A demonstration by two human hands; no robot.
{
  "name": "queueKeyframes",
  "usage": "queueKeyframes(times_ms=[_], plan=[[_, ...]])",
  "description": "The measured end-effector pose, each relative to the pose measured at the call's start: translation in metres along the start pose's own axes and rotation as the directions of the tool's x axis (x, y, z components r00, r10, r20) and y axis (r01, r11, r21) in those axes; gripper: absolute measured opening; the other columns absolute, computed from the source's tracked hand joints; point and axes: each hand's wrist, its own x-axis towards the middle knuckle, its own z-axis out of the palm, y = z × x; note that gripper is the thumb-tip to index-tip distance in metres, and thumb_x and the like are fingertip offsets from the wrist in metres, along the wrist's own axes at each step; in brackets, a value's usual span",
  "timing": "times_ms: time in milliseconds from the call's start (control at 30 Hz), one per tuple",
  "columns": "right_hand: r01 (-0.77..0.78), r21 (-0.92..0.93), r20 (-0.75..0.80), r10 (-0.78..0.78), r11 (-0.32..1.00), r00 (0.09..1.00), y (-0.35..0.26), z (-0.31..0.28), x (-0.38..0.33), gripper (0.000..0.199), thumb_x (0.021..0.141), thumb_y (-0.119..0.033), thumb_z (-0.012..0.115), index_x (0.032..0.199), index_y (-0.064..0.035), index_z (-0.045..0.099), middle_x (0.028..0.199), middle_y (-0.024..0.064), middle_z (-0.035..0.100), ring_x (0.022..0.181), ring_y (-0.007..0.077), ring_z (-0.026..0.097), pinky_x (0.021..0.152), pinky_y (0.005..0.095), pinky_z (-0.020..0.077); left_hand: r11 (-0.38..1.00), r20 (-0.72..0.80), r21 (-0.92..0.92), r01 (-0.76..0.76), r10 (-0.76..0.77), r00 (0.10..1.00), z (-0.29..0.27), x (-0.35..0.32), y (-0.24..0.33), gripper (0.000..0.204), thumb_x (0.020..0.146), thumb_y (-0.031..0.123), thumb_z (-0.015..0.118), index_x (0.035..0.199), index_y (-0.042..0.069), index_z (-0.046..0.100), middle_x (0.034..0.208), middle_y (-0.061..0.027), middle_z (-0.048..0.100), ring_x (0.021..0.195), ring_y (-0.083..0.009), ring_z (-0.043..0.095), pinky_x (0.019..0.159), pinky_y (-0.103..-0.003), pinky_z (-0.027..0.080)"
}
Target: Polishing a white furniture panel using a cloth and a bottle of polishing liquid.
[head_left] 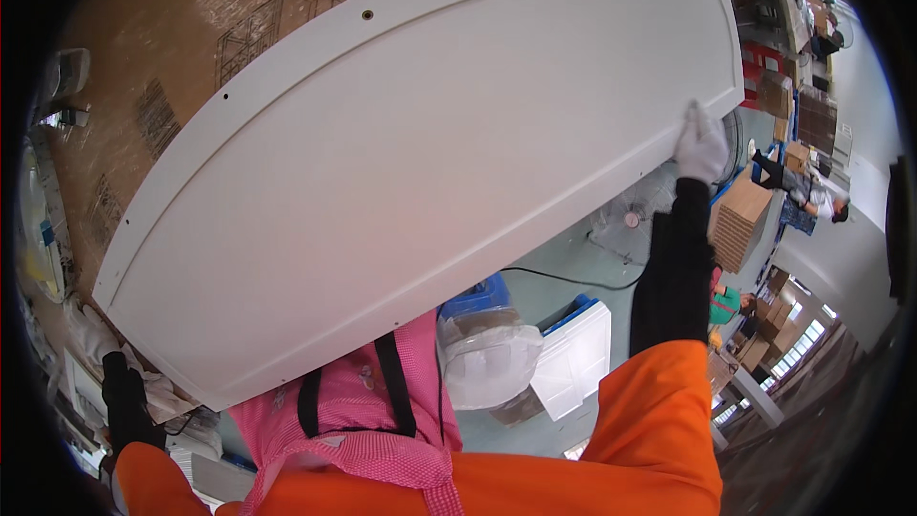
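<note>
A large white panel (pixel 430 162) with a raised border and small holes along its curved far edge stretches across the view. My right hand (pixel 702 145), in a white glove, grips its near edge close to the right end, with fingers over the top face. At the left end, my left hand (pixel 91 333), also gloved in white, holds the panel's short side; part of its fingers is hard to make out. The panel's near edge reaches over my pink apron (pixel 353 401).
Under the panel lies a brown cardboard-covered surface (pixel 191 19) with printed drawings. Below the near edge are a plastic-wrapped bundle (pixel 492 363), a white panelled board (pixel 573 358) and a black cable (pixel 573 279). Stacked cardboard (pixel 740 220) and people stand to the right.
</note>
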Motion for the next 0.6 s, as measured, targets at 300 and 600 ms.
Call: queueKeyframes(times_ms=[300, 600], plan=[[0.143, 0.727, 0.217, -0.421, 0.672, 0.881, -0.317, -0.149, -0.226, 0.024, 0.082, -0.009, 0.063, 0.104, -0.0123, 0.071, 0.085, 0.0051, 0.066, 0.073, 0.025, 0.065, 0.061, 0.0385, 0.0537, 0.998, 0.05, -0.04, 0.041, -0.039, 0.998, -0.005, 0.004, 0.017, 0.04, 0.102, 0.024, 0.051, 0.136, 0.004, 0.055, 0.139, -0.019, 0.057, 0.129, -0.0372, 0.052, 0.109, -0.046, 0.041], [-0.021, 0.46, -0.027, 0.038, 0.888, 0.999, -0.174, -0.07, -0.143, 0.016, 0.093, -0.012, 0.066, 0.103, -0.0121, 0.079, 0.09, 0.0114, 0.073, 0.081, 0.0278, 0.07, 0.072, 0.0391, 0.0561, 1.0, -0.058, 0.022, 0.007, -0.006, 0.998, -0.019, 0.007, 0.039, 0.039, 0.103, 0.024, 0.048, 0.137, 0.005, 0.054, 0.14, -0.0207, 0.056, 0.128, -0.0392, 0.054, 0.107, -0.047, 0.043]])
